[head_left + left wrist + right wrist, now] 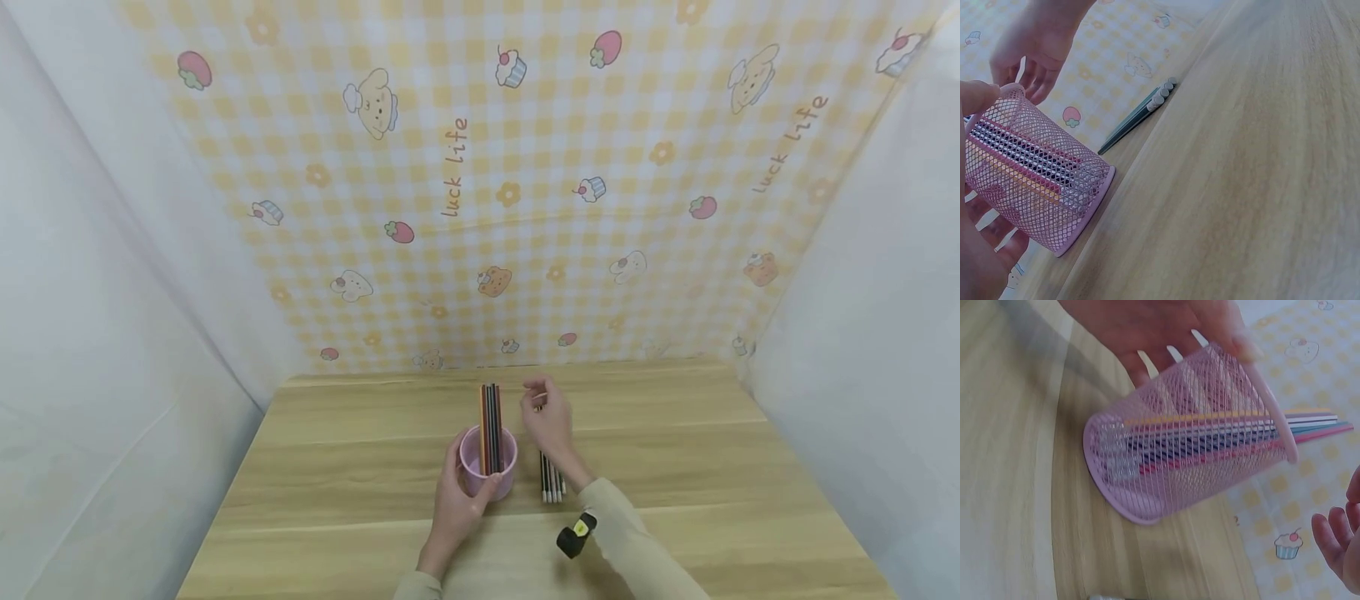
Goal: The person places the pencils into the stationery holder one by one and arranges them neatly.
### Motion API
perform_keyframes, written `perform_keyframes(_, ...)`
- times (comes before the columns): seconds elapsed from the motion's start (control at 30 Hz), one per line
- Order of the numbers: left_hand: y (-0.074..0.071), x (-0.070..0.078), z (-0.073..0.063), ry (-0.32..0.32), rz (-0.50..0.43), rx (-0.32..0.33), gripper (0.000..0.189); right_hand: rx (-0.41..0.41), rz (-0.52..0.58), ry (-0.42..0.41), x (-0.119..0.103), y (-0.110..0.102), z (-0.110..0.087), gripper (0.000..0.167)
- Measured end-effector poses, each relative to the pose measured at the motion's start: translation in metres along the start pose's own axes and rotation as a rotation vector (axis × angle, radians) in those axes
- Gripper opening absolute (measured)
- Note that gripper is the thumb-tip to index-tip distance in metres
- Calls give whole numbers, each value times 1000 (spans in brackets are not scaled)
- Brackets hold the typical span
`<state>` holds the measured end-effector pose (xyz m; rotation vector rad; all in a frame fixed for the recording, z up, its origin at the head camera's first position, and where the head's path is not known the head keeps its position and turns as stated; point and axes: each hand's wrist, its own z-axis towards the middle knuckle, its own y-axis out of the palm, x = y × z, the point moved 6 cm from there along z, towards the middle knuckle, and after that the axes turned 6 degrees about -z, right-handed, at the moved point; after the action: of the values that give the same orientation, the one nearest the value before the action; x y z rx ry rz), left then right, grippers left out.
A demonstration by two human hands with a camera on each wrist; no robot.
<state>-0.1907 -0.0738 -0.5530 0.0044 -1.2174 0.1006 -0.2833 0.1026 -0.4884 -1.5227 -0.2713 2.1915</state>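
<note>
My left hand (456, 508) grips a pink mesh pen cup (509, 478) from its left side, thumb at the rim and fingers around the wall. A bunch of slim coloured sticks (491, 417) stands in the cup, orange, red and dark. In the right wrist view, their clear or silvery ends rest near the cup's base (1147, 509). Nothing shows in my right hand (549, 423), which hovers just right of the cup with loosely bent fingers. Beneath it lie several dark sticks (552, 483) with pale ends, partly hidden by that hand and wrist.
The wooden table (360, 467) runs back to a yellow checked cloth (525, 233) with cartoon prints. White sheets (112, 333) hang on both sides. A black device with a yellow-green label (577, 533) sits at the right sleeve.
</note>
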Motion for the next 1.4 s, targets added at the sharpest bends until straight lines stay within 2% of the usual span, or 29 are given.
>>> perform_keyframes(0.33,0,0,-1,-4,6,6,83,18,-57,61,27,-11,10,22)
perform_keyframes(0.63,0,-2,-2,15,1,18,81,11,-115,123,50,-16,10,26)
perform_keyframes(0.97,0,-2,-1,-35,-11,3,84,-84,-173,239,74,-15,5,34)
perform_keyframes(1.4,1,-1,0,-55,-14,-3,86,-166,-269,262,93,-13,1,37)
